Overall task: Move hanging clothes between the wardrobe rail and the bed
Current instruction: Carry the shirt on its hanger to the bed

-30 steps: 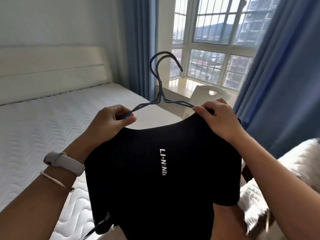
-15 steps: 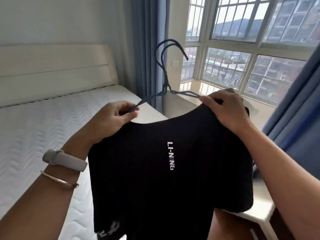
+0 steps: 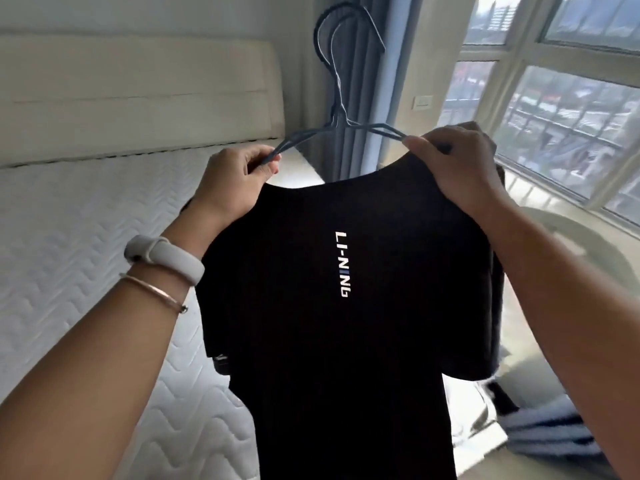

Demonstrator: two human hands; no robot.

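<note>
Black shirt (image 3: 339,306) on hangers (image 3: 337,109), left hand (image 3: 232,181) fingers pinching one shoulder, right hand (image 3: 457,164) the other

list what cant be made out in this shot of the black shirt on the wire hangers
Head view, the only one:
- Black shirt: hem cut off by bottom edge.
- Thin dark wire hangers: ends hidden under left hand, right hand and the fabric.
- Striped cloth lower right: blurred.
- Wardrobe rail: out of frame.
</note>
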